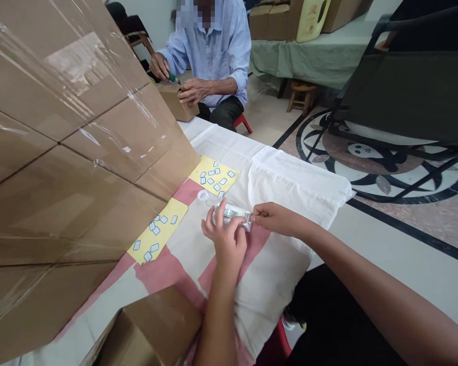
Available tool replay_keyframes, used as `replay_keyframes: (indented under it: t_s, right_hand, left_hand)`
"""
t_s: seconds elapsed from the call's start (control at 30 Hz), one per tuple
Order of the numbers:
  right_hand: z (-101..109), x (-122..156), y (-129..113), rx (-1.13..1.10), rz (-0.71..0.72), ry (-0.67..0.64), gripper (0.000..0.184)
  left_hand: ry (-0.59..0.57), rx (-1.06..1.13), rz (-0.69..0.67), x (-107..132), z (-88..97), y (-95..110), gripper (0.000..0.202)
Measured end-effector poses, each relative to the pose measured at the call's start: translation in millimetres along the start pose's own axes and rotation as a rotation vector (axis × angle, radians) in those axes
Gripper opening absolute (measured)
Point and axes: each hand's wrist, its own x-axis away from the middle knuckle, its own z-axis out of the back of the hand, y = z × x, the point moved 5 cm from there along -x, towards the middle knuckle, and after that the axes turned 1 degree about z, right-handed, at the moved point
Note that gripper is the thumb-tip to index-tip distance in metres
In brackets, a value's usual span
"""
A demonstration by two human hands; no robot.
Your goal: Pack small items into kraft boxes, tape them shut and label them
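Observation:
On the cloth-covered table, my left hand [226, 236] has its thumb and fingers around a small white tape dispenser [233, 215], holding it down. My right hand [274, 217] is pinched closed at the dispenser's right end; whatever lies between the fingertips is too small to make out. Just beyond the left fingers lies a small white ring [203, 194], like a tape roll. Two yellow sheets carry several small blue-edged labels: the far sheet [224, 175] and the near sheet [166, 235], both along the foot of the boxes.
Stacked cardboard boxes [110, 137] wrapped in clear film rise along the left. An open carton [156, 325] stands close by my left forearm. Across the table, a seated person [217, 56] works on a box [175, 99] with a green-handled tool [172, 77]. A dark folding chair [408, 91] stands right.

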Motion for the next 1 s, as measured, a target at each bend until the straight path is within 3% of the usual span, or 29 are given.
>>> replay_keyframes:
  t_s: [0.27, 0.7, 1.0]
  right_hand:
    - [0.9, -1.0, -0.2, 0.004, 0.024, -0.016, 0.022]
    - [2.7, -3.1, 5.4, -0.041, 0.028, -0.075, 0.024]
    - [2.5, -1.9, 4.5, -0.044, 0.037, -0.092, 0.025]
  left_hand:
    - [0.037, 0.020, -0.030, 0.2, 1.0, -1.1, 0.030]
    - [-0.091, 0.035, 0.010, -1.0, -8.9, -5.0, 0.036]
    - [-0.016, 0.187, 0.000, -1.4, -3.4, -6.5, 0.029]
